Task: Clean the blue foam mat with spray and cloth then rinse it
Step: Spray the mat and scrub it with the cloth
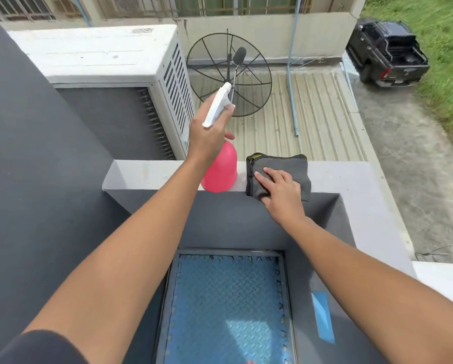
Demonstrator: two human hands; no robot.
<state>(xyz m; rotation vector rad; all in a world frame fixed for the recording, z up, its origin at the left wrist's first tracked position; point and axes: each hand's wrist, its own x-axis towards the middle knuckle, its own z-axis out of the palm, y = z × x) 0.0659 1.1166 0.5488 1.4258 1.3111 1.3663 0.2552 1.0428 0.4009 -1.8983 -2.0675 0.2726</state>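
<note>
Blue foam mat (228,298), textured with a diamond pattern, lies flat low down inside a metal frame, between the person's two outstretched arms. Above it runs a pale grey wall ledge (141,174). A pink spray bottle (220,169) with a white trigger head stands on the ledge; the left hand (207,135) is wrapped around its neck. Just beside it lies a folded dark grey cloth (285,166). The right hand (280,190) rests on the cloth, fingers flat on top, thumb at its near edge; whether it pinches is unclear. Beyond are an air-conditioner unit (102,56) and a black pickup truck (388,53).
</note>
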